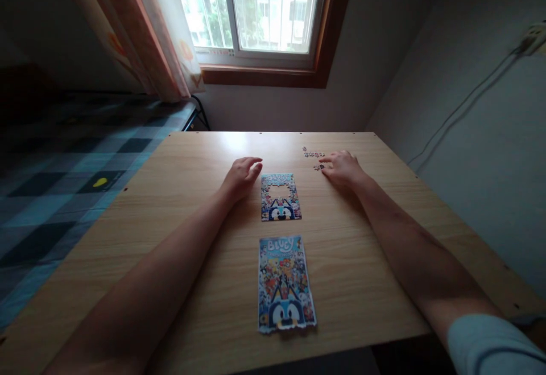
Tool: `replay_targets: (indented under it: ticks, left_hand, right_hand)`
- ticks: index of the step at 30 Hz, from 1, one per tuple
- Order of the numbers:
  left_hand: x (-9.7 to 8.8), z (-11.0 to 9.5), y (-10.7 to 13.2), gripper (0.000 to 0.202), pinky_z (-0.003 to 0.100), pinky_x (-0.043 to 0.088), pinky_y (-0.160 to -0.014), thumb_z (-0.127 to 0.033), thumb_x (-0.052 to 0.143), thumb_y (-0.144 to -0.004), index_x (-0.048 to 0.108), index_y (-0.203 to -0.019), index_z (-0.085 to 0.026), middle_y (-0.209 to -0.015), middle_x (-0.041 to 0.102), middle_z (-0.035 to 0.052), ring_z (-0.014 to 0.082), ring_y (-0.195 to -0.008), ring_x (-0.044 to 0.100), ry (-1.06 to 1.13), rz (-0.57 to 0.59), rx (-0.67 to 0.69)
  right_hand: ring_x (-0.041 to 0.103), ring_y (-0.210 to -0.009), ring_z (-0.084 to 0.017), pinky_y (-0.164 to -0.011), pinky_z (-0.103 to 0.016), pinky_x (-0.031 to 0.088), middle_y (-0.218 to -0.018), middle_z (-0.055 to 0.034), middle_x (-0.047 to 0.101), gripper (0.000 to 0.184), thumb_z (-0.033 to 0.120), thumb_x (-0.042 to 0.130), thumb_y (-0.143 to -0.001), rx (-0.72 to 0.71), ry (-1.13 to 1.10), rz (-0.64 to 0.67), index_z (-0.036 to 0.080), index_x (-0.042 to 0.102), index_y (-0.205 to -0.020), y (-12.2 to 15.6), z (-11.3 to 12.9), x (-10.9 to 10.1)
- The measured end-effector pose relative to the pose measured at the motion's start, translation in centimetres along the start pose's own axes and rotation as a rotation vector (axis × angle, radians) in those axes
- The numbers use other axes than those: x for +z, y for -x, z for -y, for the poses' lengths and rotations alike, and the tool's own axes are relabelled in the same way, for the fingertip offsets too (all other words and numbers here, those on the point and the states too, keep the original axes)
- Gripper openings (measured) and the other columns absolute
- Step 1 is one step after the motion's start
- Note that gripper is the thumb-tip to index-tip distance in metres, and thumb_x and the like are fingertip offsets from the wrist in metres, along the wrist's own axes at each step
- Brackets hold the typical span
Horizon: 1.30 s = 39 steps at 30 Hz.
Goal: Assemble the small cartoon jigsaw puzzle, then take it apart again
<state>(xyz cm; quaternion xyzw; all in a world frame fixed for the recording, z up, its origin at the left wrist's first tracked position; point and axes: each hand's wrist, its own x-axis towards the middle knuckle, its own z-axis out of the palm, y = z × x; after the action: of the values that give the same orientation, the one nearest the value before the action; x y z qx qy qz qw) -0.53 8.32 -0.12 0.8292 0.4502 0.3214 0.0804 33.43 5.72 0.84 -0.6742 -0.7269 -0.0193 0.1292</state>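
A small, partly assembled jigsaw puzzle [280, 197] with a hole in its middle lies at the centre of the wooden table [179, 193]. My left hand [241, 176] rests on the table just left of it, fingers loosely curled and empty. My right hand [341, 168] lies to the puzzle's right, its fingertips touching a few loose puzzle pieces [314, 155]; the fingers are bent over them and I cannot see a piece held. A printed reference picture [285, 284] with a blue cartoon dog lies nearer to me.
A wall runs close along the table's right side, with a cable [460, 107] hanging on it. A window [256, 11] with a curtain [153, 39] is behind the table. A bed with a checked cover [63, 187] lies to the left.
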Motion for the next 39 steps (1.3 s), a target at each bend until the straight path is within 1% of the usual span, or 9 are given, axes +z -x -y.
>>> replay_targets:
  ticks: [4, 9, 18, 21, 24, 28, 32, 35, 39]
  left_hand:
    - [-0.1, -0.2, 0.0, 0.05, 0.046, 0.043, -0.105, -0.05, 0.033, -0.101, 0.066, -0.117, -0.016, -0.12, 0.069, 0.0102, 0.0264, -0.117, 0.058, 0.002, 0.009, 0.017]
    - [-0.1, -0.1, 0.0, 0.048, 0.046, 0.043, -0.105, -0.048, 0.033, -0.101, 0.066, -0.117, -0.017, -0.121, 0.069, 0.0095, 0.0258, -0.117, 0.058, 0.0, 0.007, 0.018]
    - [-0.1, 0.0, 0.0, 0.041, 0.046, 0.043, -0.106, -0.043, 0.037, -0.1, 0.066, -0.117, -0.019, -0.122, 0.068, 0.0091, 0.0258, -0.119, 0.057, -0.005, 0.017, 0.012]
    - [-0.1, 0.0, 0.0, 0.042, 0.046, 0.043, -0.106, -0.042, 0.037, -0.1, 0.066, -0.117, -0.017, -0.122, 0.068, 0.0105, 0.0264, -0.119, 0.057, 0.0, 0.016, 0.013]
    - [-0.1, 0.0, 0.0, 0.04, 0.047, 0.043, -0.106, -0.042, 0.037, -0.1, 0.065, -0.117, -0.019, -0.122, 0.068, 0.0092, 0.026, -0.119, 0.056, 0.002, 0.019, 0.009]
    - [-0.1, 0.1, 0.0, 0.039, 0.048, 0.043, -0.106, -0.041, 0.038, -0.1, 0.065, -0.116, -0.019, -0.122, 0.068, 0.0099, 0.0265, -0.12, 0.056, 0.008, 0.021, 0.009]
    - [-0.2, -0.1, 0.1, 0.039, 0.05, 0.044, -0.106, -0.044, 0.052, -0.094, 0.063, -0.122, -0.018, -0.125, 0.066, 0.0117, 0.0285, -0.121, 0.056, 0.024, 0.036, 0.041]
    - [-0.3, -0.6, 0.3, 0.037, 0.049, 0.045, -0.106, -0.041, 0.063, -0.089, 0.063, -0.121, -0.022, -0.126, 0.065, 0.0101, 0.0275, -0.12, 0.056, 0.031, 0.035, 0.131]
    - [-0.5, -1.4, 0.5, 0.023, 0.05, 0.046, -0.105, -0.035, 0.065, -0.088, 0.068, -0.108, -0.026, -0.123, 0.066, 0.0068, 0.0256, -0.117, 0.058, 0.013, 0.047, 0.215]
  right_hand:
    - [0.051, -0.111, -0.033, -0.099, -0.046, 0.037, -0.118, -0.0113, 0.066, 0.035, 0.042, 0.063, -0.085, 0.007, 0.036, 0.042, 0.028, 0.076, -0.115, 0.1, -0.2, -0.3]
    - [0.054, -0.11, -0.031, -0.096, -0.042, 0.04, -0.118, -0.0091, 0.068, 0.032, 0.036, 0.064, -0.084, 0.032, 0.067, 0.097, 0.029, 0.076, -0.114, -0.2, -0.2, -0.6]
    - [0.056, -0.107, -0.03, -0.096, -0.044, 0.04, -0.105, -0.0079, 0.073, 0.021, 0.037, 0.071, -0.079, 0.017, 0.065, 0.096, 0.03, 0.08, -0.097, 0.3, 0.5, -1.7]
    - [0.058, -0.101, -0.029, -0.093, -0.042, 0.042, -0.1, -0.0076, 0.074, 0.019, 0.038, 0.072, -0.078, -0.014, 0.04, 0.097, 0.029, 0.08, -0.092, 0.4, 0.6, -1.9]
    - [0.059, -0.09, -0.024, -0.085, -0.036, 0.044, -0.093, -0.006, 0.073, 0.018, 0.038, 0.076, -0.073, -0.016, -0.017, 0.146, 0.028, 0.079, -0.088, 0.1, 0.3, -1.8]
    - [0.06, -0.077, -0.019, -0.073, -0.03, 0.045, -0.08, -0.0044, 0.07, 0.016, 0.034, 0.078, -0.068, -0.01, -0.16, 0.186, 0.023, 0.077, -0.08, -0.3, -0.6, -2.0]
    - [0.059, -0.068, -0.015, -0.062, -0.026, 0.043, -0.075, -0.0038, 0.07, 0.02, 0.035, 0.079, -0.067, -0.036, -0.496, 0.415, 0.018, 0.075, -0.078, -0.4, -0.7, -2.8]
    - [0.058, -0.066, -0.013, -0.059, -0.025, 0.042, -0.078, -0.0046, 0.071, 0.026, 0.039, 0.079, -0.069, -0.093, -0.724, 0.526, 0.017, 0.075, -0.082, -0.1, 1.2, -3.0]
    - [0.057, -0.066, -0.011, -0.059, -0.023, 0.042, -0.078, -0.0032, 0.07, 0.025, 0.039, 0.078, -0.071, -0.151, -0.866, 0.61, 0.017, 0.074, -0.081, 0.8, 5.1, -2.2]
